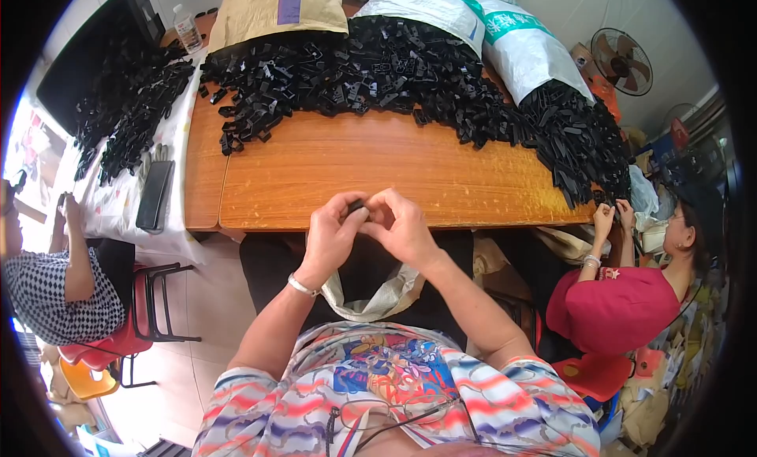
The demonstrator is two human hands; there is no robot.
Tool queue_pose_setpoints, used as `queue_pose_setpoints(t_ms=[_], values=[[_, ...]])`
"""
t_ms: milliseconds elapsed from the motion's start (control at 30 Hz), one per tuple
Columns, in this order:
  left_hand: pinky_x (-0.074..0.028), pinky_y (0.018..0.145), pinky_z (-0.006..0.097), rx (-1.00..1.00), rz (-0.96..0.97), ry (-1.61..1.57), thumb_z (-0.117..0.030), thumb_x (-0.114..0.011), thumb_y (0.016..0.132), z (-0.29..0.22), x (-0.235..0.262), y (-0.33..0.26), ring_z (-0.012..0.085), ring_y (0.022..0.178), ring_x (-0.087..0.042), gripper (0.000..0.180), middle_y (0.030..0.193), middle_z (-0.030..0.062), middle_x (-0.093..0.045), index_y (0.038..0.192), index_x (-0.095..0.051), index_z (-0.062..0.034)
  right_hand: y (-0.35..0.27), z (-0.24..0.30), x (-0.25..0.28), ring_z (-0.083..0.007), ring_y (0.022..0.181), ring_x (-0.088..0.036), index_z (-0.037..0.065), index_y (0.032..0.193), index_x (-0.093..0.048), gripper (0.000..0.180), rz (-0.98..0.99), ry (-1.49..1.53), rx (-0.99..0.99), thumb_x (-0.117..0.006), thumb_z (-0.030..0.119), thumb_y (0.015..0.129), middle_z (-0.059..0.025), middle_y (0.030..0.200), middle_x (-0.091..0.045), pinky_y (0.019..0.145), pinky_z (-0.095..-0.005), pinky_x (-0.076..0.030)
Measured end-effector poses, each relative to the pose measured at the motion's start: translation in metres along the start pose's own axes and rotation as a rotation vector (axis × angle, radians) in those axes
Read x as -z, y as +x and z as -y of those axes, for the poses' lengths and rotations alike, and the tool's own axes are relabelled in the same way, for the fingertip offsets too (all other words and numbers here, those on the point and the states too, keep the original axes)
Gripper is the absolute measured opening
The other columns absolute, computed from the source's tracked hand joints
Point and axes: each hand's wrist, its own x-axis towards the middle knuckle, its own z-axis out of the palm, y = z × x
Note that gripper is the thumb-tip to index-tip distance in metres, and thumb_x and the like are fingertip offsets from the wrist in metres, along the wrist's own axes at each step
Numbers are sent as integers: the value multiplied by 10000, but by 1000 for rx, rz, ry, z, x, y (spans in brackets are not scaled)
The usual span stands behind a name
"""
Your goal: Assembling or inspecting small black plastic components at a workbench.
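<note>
Just off the near edge of the wooden table (378,161), my two hands meet in front of me. My left hand (335,227) pinches a small black plastic part (356,207) between thumb and fingers. My right hand (400,226) comes against it from the other side, its fingertips closed near the same part; whether it grips that part or a second one is hidden by the fingers. Farther back lies a long heap of small black plastic parts (347,74), spilling from a brown sack (272,19) and white sacks (430,11). An open white bag (374,307) sits below my hands, over my lap.
At right, a person in a red top (615,307) handles parts beside another black heap (568,134). A person in a checked top (67,295) sits at left. A phone (155,195) and a bottle (188,29) rest left. A fan (623,60) stands back right.
</note>
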Motion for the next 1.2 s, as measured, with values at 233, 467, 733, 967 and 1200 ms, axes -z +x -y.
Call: queue_pose_setpoints(t_ms=[233,467,733,967,1200], values=[[-516,784,385,-318,107,474,-136,-731,803,2,19,-30,329,900,-635,302,991,148,-671,1072,-652,-25,62,-24,38,-193,757,-657,10,918,-672,123,184,-52,-50,-675,89,823,-121,840,-698,701,-322,-518],[-520,701,365,-489,-145,653,-14,-623,836,7,51,81,282,795,-645,239,918,149,-626,1075,-623,-29,171,-59,23,-391,925,-632,57,1055,-673,226,-96,-647,192,-559,59,860,-174,1018,-618,799,-450,-519],[-512,776,442,-441,-159,1048,-28,-609,834,11,63,196,353,930,-605,297,996,156,-560,1114,-600,-127,217,-74,14,-389,883,-660,45,996,-637,196,5,-918,182,-472,101,907,-234,1073,-574,764,-463,-552],[-510,804,401,-564,-120,1099,-22,-703,754,4,67,180,306,985,-552,271,986,110,-565,974,-562,-94,164,-45,15,-389,942,-639,-1,960,-598,336,129,-828,181,-769,206,758,-214,988,-627,803,-443,-534],[-498,833,386,-535,-209,934,-23,-711,752,14,63,160,308,1003,-566,261,998,103,-595,997,-631,-69,118,-47,10,-396,908,-623,-19,924,-600,271,63,-475,171,-772,66,733,-212,947,-637,794,-451,-505]])
